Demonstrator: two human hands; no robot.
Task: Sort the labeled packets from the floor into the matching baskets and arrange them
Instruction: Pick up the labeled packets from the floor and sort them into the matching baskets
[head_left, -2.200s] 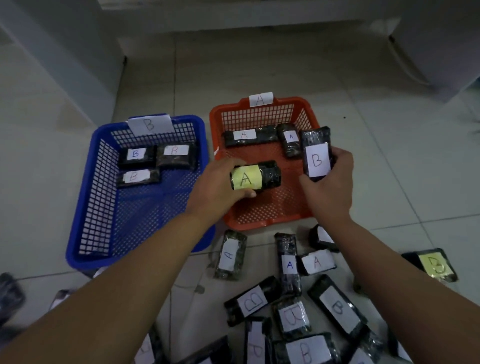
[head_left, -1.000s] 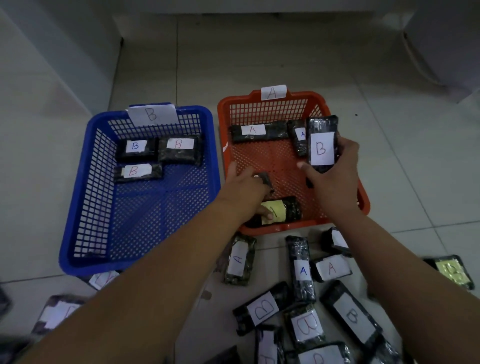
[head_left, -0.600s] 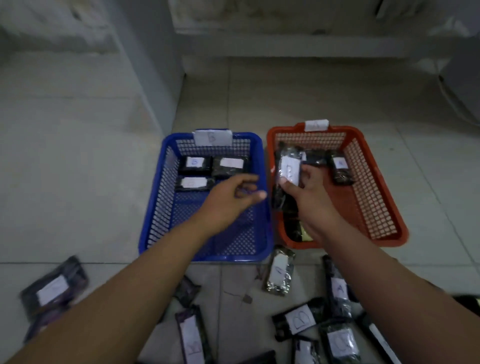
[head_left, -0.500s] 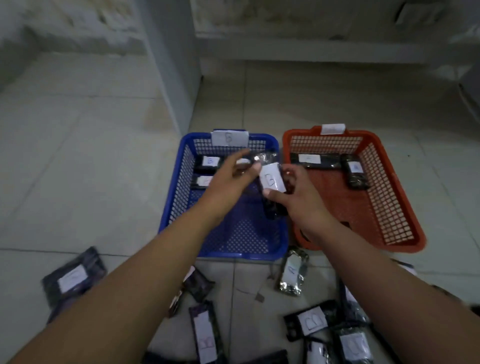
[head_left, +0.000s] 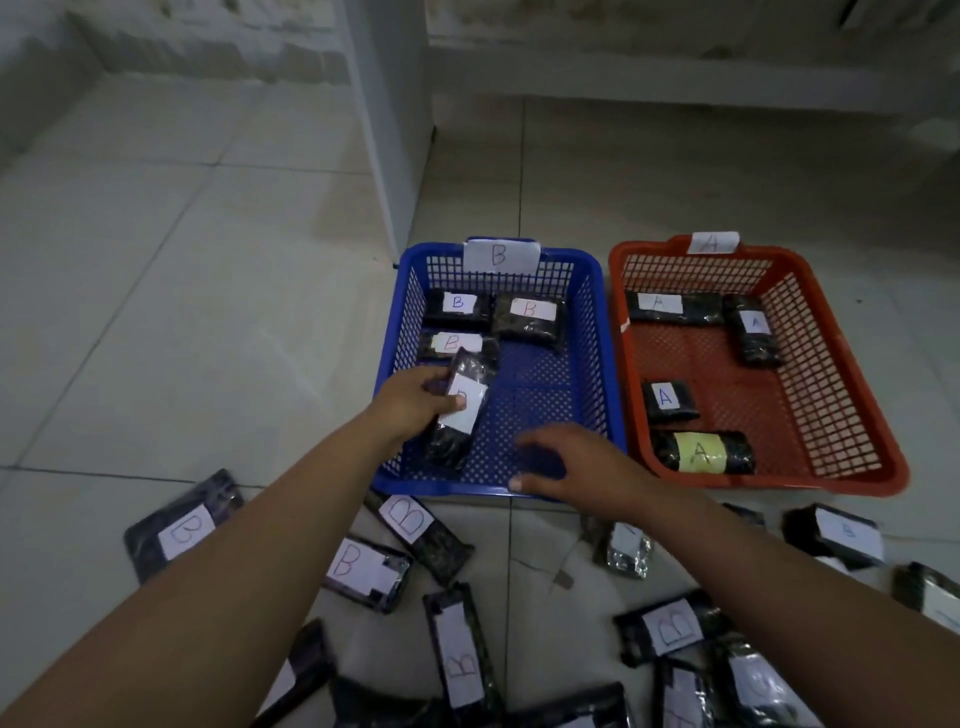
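1. Baskets sit side by side on the tile floor (head_left: 182, 260): blue basket (head_left: 597, 374) w/ a "B" tag on its far rim, orange basket (head_left: 841, 395) w/ an "A" tag, just to the right of it.
2. Left hand (head_left: 415, 400) is inside the blue basket near its left wall, fingers wrapped around a long black packet (head_left: 460, 410) w/ a white label. Thumb covers part of the letter so can't read it. Packet's tilted, near end down by the basket's front-left corner, far end overlapping the front one of the B packets.
3. Right hand (head_left: 566, 462) hovers over the blue basket's front rim, fingers spread loose, nothing in it.
4. Three B packets (head_left: 527, 314) already lie in the blue basket along the back, 2 in a row + 1 in front on the left.
5. Orange basket has four A packets (head_left: 670, 400): 2 at the back, 1 small one mid-left, and 1 w/ a yellow label at the front-left.
6. Loose packets (head_left: 410, 525) are scattered on the floor in front of both baskets, mostly B labels that I can read, a few blurry.
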